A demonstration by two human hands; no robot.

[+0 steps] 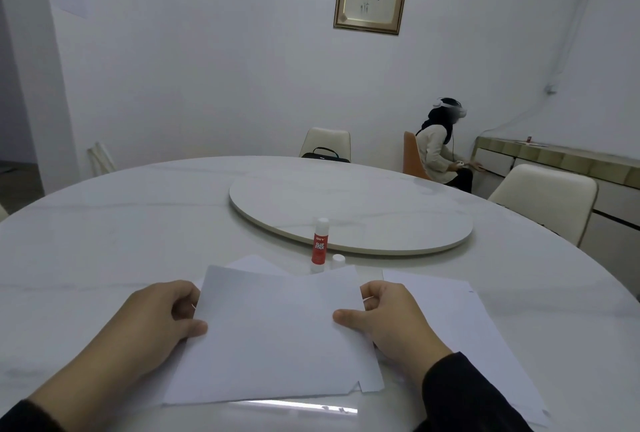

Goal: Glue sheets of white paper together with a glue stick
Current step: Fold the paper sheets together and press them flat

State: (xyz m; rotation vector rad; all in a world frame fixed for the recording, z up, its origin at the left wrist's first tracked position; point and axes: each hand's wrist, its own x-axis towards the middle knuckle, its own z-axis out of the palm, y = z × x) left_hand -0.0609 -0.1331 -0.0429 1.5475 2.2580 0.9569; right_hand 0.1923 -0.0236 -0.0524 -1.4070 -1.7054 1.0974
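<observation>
white sheet between both hands

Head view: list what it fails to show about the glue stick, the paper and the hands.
- Glue stick: base hidden behind the held sheet.
- Small white cap: lower part hidden by that sheet.
- Left hand and right hand: fingers under the paper unseen.
- Glue on any sheet: cannot tell.
- Sheet on the right: overlapped by the right hand's sleeve.
</observation>
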